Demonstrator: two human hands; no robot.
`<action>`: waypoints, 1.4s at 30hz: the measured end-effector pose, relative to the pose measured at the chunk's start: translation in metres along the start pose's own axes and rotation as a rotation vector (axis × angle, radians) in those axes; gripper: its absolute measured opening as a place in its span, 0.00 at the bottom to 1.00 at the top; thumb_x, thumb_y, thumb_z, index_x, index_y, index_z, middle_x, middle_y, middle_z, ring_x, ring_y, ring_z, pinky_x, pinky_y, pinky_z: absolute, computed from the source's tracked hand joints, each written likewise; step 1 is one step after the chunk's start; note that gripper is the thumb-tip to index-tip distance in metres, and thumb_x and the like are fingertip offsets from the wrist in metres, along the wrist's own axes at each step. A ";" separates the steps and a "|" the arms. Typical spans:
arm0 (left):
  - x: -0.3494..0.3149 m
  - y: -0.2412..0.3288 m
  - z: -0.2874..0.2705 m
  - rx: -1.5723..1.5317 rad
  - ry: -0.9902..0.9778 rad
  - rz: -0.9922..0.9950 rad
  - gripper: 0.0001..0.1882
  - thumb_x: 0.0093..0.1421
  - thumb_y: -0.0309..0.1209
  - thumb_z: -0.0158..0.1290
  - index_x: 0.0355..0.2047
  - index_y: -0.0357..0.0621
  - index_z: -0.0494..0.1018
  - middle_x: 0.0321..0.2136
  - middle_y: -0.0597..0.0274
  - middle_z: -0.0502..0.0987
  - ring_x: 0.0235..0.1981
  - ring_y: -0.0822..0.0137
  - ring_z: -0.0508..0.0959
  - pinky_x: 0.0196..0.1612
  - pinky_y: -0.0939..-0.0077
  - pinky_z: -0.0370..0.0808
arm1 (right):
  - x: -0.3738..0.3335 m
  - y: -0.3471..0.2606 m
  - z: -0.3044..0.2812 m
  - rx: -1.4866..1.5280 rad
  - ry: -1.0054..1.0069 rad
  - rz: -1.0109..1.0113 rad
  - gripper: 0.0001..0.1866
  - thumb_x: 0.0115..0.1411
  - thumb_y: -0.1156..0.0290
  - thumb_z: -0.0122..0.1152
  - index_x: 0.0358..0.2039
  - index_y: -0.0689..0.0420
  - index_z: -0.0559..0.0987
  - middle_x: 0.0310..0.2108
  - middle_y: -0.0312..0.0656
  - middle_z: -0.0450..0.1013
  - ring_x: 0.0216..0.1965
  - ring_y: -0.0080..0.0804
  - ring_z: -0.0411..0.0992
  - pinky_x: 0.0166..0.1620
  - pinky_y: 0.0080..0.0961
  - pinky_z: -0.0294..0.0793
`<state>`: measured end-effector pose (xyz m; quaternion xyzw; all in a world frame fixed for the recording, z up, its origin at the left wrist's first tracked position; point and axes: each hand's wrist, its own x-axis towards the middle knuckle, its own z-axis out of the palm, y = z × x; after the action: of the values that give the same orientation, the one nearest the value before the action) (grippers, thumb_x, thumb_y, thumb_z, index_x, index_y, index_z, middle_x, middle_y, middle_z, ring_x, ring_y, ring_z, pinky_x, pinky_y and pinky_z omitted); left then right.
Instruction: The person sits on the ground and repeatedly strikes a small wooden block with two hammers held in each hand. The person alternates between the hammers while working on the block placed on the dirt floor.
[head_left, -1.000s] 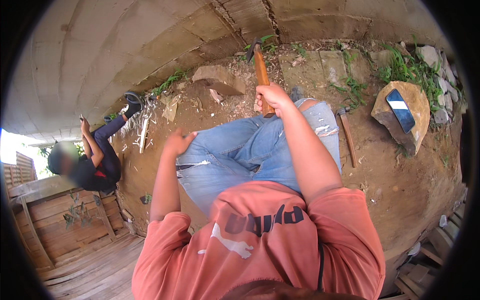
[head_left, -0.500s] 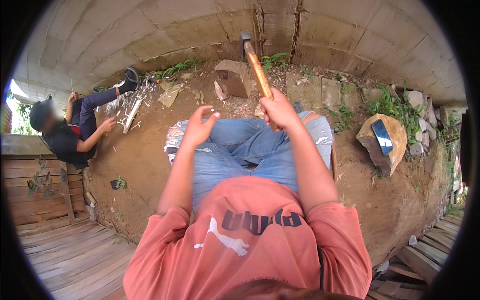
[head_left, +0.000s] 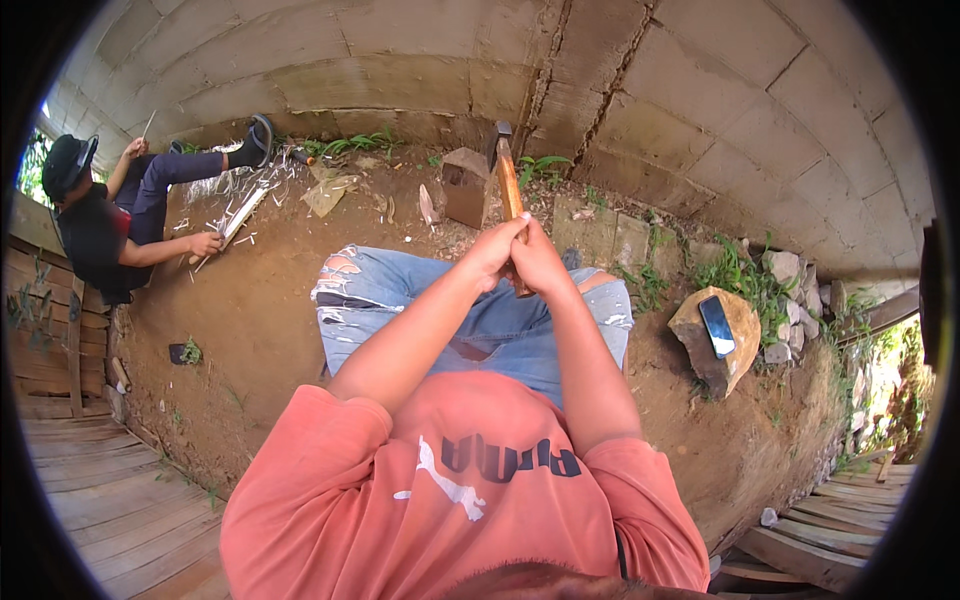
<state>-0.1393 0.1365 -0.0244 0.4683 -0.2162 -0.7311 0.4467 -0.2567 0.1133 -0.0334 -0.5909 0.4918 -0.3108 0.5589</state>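
A hammer [head_left: 508,185] with a dark metal head and a worn orange-brown wooden handle points away from me, its head uppermost in the view. My right hand [head_left: 541,263] is wrapped around the lower handle. Against it, from the other side, my left hand [head_left: 487,254] closes on the same part of the handle; its fingers are partly hidden. The handle's butt end shows just below both hands, over my crossed legs in torn blue jeans [head_left: 430,320]. Beyond the hands, beside the hammer, stands a squarish brown block [head_left: 466,192].
On the right a phone [head_left: 717,327] lies on a large rock [head_left: 745,325], near rubble [head_left: 785,290] and weeds. At the left another person [head_left: 110,220] sits among pale shavings, one hand by a long light strip [head_left: 245,215]. A block wall [head_left: 400,80] closes the far side.
My left hand, open and apart before, has come across to the hammer handle beside my right hand. The hammer sits lower in view. The view has shifted; the other person's hand has moved down.
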 end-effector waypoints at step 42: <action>0.000 0.003 0.003 -0.192 0.138 0.078 0.19 0.72 0.51 0.54 0.43 0.48 0.69 0.22 0.69 0.69 0.19 0.74 0.69 0.21 0.76 0.70 | -0.263 0.320 -0.209 -0.872 0.300 0.862 0.19 0.63 0.69 0.60 0.52 0.62 0.79 0.51 0.63 0.79 0.54 0.58 0.79 0.57 0.52 0.79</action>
<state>-0.1403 0.1349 -0.0213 0.4637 -0.1323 -0.6966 0.5313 -0.6083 0.3184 -0.2561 -0.4632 0.8401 0.0918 0.2668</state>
